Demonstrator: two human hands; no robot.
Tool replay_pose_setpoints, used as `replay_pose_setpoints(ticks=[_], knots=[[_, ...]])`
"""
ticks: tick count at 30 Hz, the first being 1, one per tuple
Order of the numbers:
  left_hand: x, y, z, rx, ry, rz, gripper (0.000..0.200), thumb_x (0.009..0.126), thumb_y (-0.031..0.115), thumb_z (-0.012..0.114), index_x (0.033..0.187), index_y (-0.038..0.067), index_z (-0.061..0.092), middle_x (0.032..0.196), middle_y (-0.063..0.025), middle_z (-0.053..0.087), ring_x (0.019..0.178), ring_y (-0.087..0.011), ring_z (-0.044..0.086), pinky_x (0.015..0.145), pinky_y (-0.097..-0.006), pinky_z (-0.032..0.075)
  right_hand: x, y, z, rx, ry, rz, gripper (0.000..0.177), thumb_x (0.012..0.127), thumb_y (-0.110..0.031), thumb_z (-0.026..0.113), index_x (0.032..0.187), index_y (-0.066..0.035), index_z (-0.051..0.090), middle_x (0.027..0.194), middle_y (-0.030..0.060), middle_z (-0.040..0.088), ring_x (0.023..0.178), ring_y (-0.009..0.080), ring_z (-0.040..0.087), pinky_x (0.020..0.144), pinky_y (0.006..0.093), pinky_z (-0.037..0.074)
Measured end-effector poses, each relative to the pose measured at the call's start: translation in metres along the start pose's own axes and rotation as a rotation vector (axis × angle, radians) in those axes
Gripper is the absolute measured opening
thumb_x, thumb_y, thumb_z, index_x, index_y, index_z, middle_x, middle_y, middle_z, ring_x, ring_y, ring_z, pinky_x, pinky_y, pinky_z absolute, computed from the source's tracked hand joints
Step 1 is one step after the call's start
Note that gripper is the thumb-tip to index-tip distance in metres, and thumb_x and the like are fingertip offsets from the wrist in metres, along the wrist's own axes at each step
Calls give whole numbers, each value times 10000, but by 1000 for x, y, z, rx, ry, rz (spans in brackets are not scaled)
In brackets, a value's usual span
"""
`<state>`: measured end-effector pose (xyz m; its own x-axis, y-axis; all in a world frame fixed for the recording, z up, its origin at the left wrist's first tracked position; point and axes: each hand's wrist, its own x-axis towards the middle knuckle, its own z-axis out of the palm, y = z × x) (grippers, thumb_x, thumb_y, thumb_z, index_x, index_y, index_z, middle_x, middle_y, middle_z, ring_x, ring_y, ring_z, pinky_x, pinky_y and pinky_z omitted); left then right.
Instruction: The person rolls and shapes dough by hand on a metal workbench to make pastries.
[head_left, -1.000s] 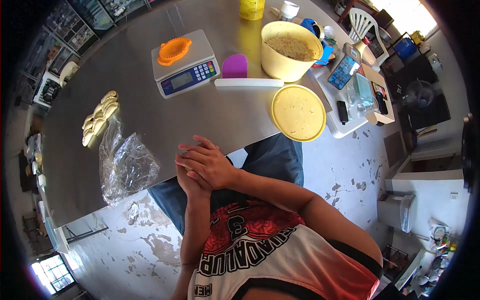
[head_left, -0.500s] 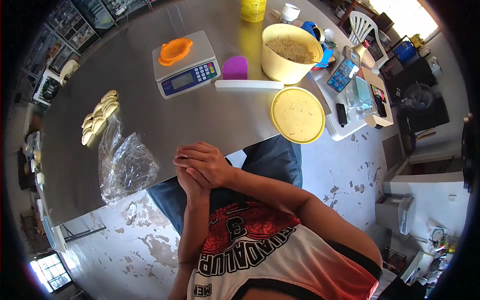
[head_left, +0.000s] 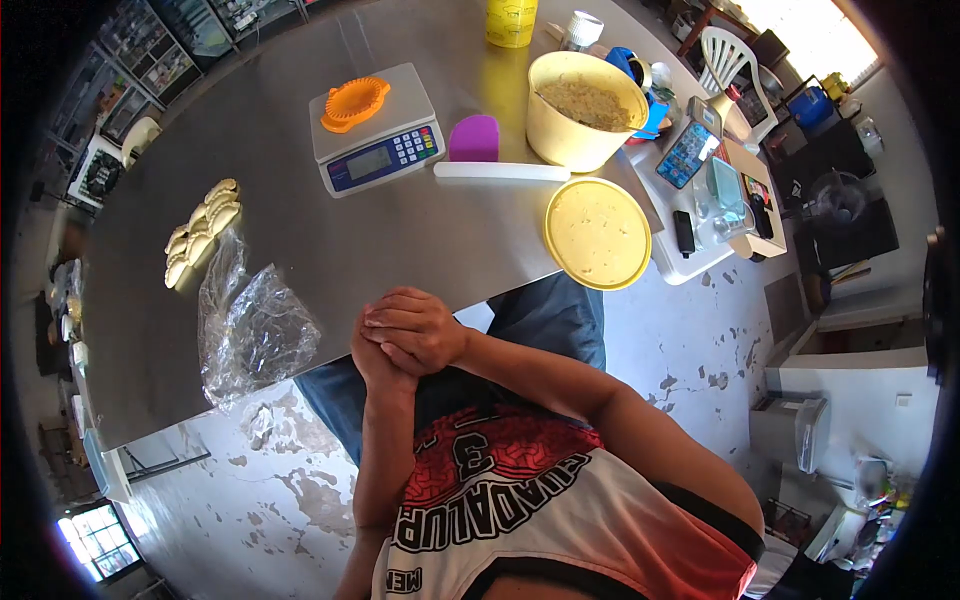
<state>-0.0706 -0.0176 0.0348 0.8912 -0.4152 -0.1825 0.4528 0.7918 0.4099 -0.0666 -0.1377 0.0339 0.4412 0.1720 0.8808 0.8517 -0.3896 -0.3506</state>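
Note:
My right hand (head_left: 421, 328) is wrapped over my left hand (head_left: 376, 352) at the table's front edge. Both are closed, palms pressed together; whatever lies between them, if anything, is hidden. Nearest to them on the left is a crumpled clear plastic sheet (head_left: 262, 330). Beyond it sit several crimped half-moon pastries (head_left: 203, 232). An orange dumpling mold (head_left: 354, 104) rests on the digital scale (head_left: 412, 100). To the scale's right lie a purple dough scraper (head_left: 474, 138) and a white rolling pin (head_left: 502, 172).
A cream tub (head_left: 560, 128) of filling stands on the metal table (head_left: 440, 240), its yellow lid (head_left: 597, 234) by the edge. At the back are a yellow container (head_left: 511, 22) and a white-capped jar (head_left: 582, 30). A phone (head_left: 688, 152) stands over a side table at right.
My clasped hands have shifted slightly, the right hand's fingers now curled a little more over the left. The objects on the table keep their places; the view has tilted slightly.

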Motion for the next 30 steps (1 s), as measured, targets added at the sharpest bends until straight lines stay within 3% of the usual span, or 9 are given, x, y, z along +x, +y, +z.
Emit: replay_pose_setpoints(ticks=[10, 12, 19, 22, 24, 25, 27, 28, 30], knots=[[-12, 2, 43, 41, 274, 80, 335, 1053, 284, 373, 1069, 56, 618, 1017, -58, 649, 958, -184, 657, 889, -309, 533, 16, 0, -8, 4, 58, -17, 175, 792, -147, 677, 890, -6, 708, 951, 131, 692, 878, 302, 676, 826, 427, 537], [-1, 1, 4, 62, 128, 45, 349, 1056, 307, 376, 1078, 55, 617, 1017, -56, 643, 978, -181, 650, 900, -307, 528, 16, 0, -5, -8, 83, -40, 149, 788, -141, 673, 855, -12, 706, 921, 128, 693, 855, 295, 684, 792, 420, 544], [-4, 3, 30, 134, 232, 37, 371, 1062, 320, 362, 1090, 47, 612, 1011, -49, 638, 982, -173, 648, 905, -305, 525, 23, -5, -11, 20, 50, 105, 62, 780, -83, 666, 769, -23, 679, 870, 133, 691, 767, 285, 675, 742, 402, 544], [-7, 1, 33, 81, 5, 57, 375, 1072, 303, 334, 1097, 44, 604, 1029, -52, 638, 988, -183, 651, 909, -312, 527, 24, -10, -6, 116, 102, 222, 107, 778, -123, 670, 798, -18, 673, 868, 124, 662, 741, 304, 622, 701, 403, 508], [-5, 0, 69, 142, 254, 60, 364, 1080, 292, 319, 1094, 57, 596, 1044, -58, 634, 998, -186, 649, 913, -321, 527, 21, -18, 2, 110, 86, 195, 114, 783, -125, 668, 807, -14, 673, 878, 126, 662, 761, 306, 625, 709, 404, 511], [0, 3, 80, 143, 244, 55, 364, 1080, 292, 319, 1094, 57, 596, 1044, -58, 634, 998, -186, 649, 913, -321, 527, 21, -18, 3, 99, 70, 168, 121, 789, -127, 666, 817, -10, 672, 888, 129, 662, 782, 307, 628, 717, 404, 513], [3, 6, 91, -7, 719, -48, 406, 1031, 287, 449, 717, 105, 631, 722, -25, 671, 659, -173, 663, 566, -293, 540, 13, -14, 5, 83, 63, 155, 129, 795, -134, 668, 833, -11, 673, 903, 131, 663, 808, 305, 630, 733, 407, 515], [2, 3, 69, -7, 723, -47, 406, 1031, 287, 449, 717, 105, 631, 722, -25, 671, 659, -173, 663, 566, -293, 540, 11, -13, 7, 77, 56, 136, 137, 801, -140, 669, 849, -12, 674, 918, 134, 664, 835, 302, 632, 748, 410, 516], [2, -7, 10, 60, -27, -16, 453, 1059, 339, 305, 1150, 4, 596, 1137, -114, 630, 1122, -249, 606, 1033, -377, 468, 9, -15, 7, 82, 60, 129, 140, 807, -147, 668, 860, -17, 674, 929, 135, 664, 849, 304, 636, 766, 413, 517]])
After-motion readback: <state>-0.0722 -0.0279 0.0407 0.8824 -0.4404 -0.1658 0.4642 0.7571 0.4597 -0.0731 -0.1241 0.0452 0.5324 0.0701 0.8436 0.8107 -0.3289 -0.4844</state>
